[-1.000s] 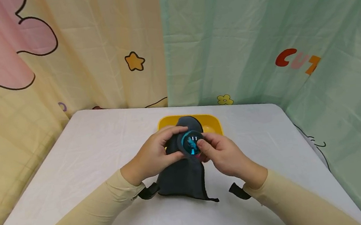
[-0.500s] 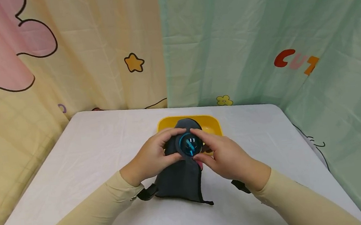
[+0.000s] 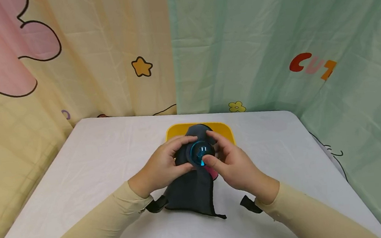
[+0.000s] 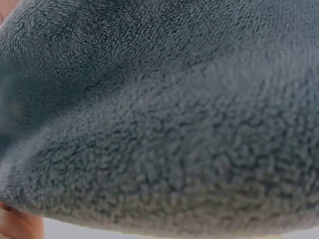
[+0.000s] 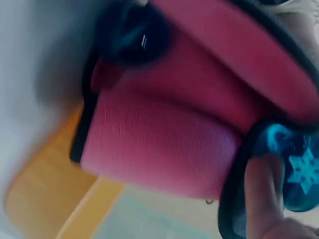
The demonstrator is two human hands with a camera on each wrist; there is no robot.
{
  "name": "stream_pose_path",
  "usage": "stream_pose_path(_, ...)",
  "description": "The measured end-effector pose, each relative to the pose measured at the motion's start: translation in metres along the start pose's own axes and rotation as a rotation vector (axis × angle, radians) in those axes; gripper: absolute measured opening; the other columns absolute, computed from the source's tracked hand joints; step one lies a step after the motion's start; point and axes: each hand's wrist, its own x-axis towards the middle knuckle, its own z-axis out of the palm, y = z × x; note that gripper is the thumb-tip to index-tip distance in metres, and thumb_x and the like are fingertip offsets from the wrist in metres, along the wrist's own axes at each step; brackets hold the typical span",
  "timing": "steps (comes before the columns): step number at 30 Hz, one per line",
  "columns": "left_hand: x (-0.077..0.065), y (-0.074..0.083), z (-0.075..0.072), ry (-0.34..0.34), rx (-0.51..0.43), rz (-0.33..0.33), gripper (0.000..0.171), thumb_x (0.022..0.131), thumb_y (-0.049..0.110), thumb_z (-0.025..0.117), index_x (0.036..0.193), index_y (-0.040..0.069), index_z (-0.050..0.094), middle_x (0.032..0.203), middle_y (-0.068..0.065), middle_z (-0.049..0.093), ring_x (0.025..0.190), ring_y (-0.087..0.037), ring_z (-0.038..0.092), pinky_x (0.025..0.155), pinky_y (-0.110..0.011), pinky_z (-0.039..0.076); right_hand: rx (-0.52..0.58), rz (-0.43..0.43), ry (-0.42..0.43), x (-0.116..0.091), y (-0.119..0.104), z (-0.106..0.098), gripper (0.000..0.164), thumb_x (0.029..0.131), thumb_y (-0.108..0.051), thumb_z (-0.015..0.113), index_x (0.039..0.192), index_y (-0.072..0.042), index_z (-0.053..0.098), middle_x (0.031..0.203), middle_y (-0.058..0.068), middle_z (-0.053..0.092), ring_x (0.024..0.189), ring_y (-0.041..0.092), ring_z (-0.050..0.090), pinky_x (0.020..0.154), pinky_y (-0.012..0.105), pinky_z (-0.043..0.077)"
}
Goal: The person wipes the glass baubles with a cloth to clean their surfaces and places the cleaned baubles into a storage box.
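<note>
A dark grey fleecy fabric wrap (image 3: pixel 189 192) with black edging hangs between both hands over the table. A glossy dark blue dome (image 3: pixel 200 153) is set in its middle. My left hand (image 3: pixel 162 163) grips the wrap from the left, fingers above and thumb below. My right hand (image 3: pixel 240 166) pinches the dome, its thumb on the lower front and its fingers at the far side. In the right wrist view, the pink lining (image 5: pixel 159 144) lies folded, the dome shows a turquoise snowflake (image 5: pixel 303 172), and a second dark round piece (image 5: pixel 132 32) appears. Grey fleece (image 4: pixel 174 124) fills the left wrist view.
A yellow tray (image 3: pixel 227 128) stands behind the hands on the white-covered table (image 3: pixel 115 144). Black straps (image 3: pixel 251 205) hang at the wrists. Printed curtains (image 3: pixel 231 42) close off the back and the sides.
My right hand went from thumb on the dome to fingers spread around its rim, then back to thumb on its front. The left hand keeps its grip. A bit more pink lining shows below.
</note>
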Motion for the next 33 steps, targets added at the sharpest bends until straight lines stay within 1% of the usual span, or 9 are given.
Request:
stream_pose_path(6,0.001,0.001,-0.001,-0.008,-0.009,-0.012,0.062,0.088,0.001,0.083,0.145,0.005,0.058,0.143,-0.012,0.063,0.128,-0.025,0.063,0.112,-0.035,0.052,-0.193,-0.171,-0.091,0.0,-0.002,-0.009,0.074,0.101,-0.017,0.072,0.164,-0.011,0.035,0.141,0.017,0.066,0.101,0.023,0.076,0.084,0.025,0.063)
stream_pose_path(9,0.002,0.002,-0.001,-0.007,-0.018,-0.023,0.061,0.089,0.001,0.082,0.146,0.005,0.057,0.144,-0.011,0.063,0.129,-0.024,0.063,0.112,-0.033,0.053,-0.27,-0.195,-0.103,0.003,-0.001,-0.013,0.078,0.097,-0.018,0.077,0.164,-0.009,0.036,0.137,0.015,0.069,0.102,0.019,0.077,0.084,0.025,0.063)
stream_pose_path(11,0.002,0.002,-0.001,-0.004,-0.019,-0.018,0.061,0.089,0.001,0.082,0.145,0.005,0.058,0.144,-0.011,0.063,0.129,-0.025,0.063,0.112,-0.032,0.052,-0.192,-0.141,-0.122,0.004,0.0,-0.013,0.066,0.102,-0.02,0.071,0.16,-0.006,0.041,0.127,0.014,0.073,0.094,0.017,0.076,0.082,0.025,0.064)
stream_pose_path(14,0.003,0.003,-0.001,0.0,-0.014,0.002,0.061,0.089,0.003,0.083,0.145,0.005,0.058,0.143,-0.011,0.064,0.129,-0.026,0.063,0.112,-0.033,0.052,0.079,0.01,-0.166,0.005,0.002,-0.011,0.045,0.111,-0.028,0.054,0.145,0.001,0.051,0.11,0.016,0.072,0.085,0.017,0.071,0.081,0.029,0.064)
stream_pose_path(16,0.002,0.004,-0.001,0.004,-0.001,0.014,0.061,0.089,0.004,0.083,0.145,0.006,0.058,0.142,-0.012,0.064,0.128,-0.026,0.062,0.113,-0.034,0.052,0.193,0.085,-0.163,0.005,0.002,-0.009,0.045,0.114,-0.034,0.045,0.136,0.004,0.056,0.105,0.018,0.069,0.083,0.019,0.069,0.082,0.032,0.064)
stream_pose_path(17,0.002,0.004,-0.001,0.005,0.008,0.018,0.062,0.089,0.004,0.084,0.145,0.006,0.058,0.142,-0.011,0.064,0.128,-0.025,0.062,0.113,-0.034,0.052,0.194,0.094,-0.153,0.004,0.002,-0.007,0.047,0.114,-0.036,0.044,0.135,0.004,0.058,0.105,0.018,0.07,0.084,0.019,0.069,0.083,0.032,0.064)
stream_pose_path(24,0.002,0.0,0.0,0.013,0.019,-0.001,0.063,0.087,0.003,0.085,0.144,0.005,0.059,0.141,-0.01,0.065,0.129,-0.024,0.062,0.113,-0.036,0.051,-0.109,-0.031,0.018,0.001,-0.001,0.002,0.064,0.105,-0.031,0.066,0.157,-0.006,0.039,0.123,0.013,0.069,0.096,0.02,0.071,0.083,0.028,0.063)
stream_pose_path(30,0.003,0.002,-0.003,0.012,0.043,-0.012,0.064,0.087,0.004,0.085,0.145,0.006,0.058,0.142,-0.01,0.064,0.13,-0.024,0.062,0.114,-0.04,0.051,-0.425,-0.155,-0.036,-0.002,-0.004,0.0,0.073,0.104,-0.025,0.068,0.162,-0.003,0.029,0.141,0.015,0.065,0.114,0.026,0.073,0.095,0.04,0.063)
stream_pose_path(33,0.002,0.003,-0.004,0.016,0.037,-0.011,0.063,0.088,0.004,0.084,0.145,0.006,0.058,0.143,-0.01,0.064,0.13,-0.025,0.062,0.114,-0.039,0.051,-0.383,-0.156,-0.069,-0.001,-0.002,-0.003,0.073,0.104,-0.023,0.068,0.159,-0.003,0.025,0.137,0.018,0.067,0.111,0.025,0.074,0.094,0.037,0.063)
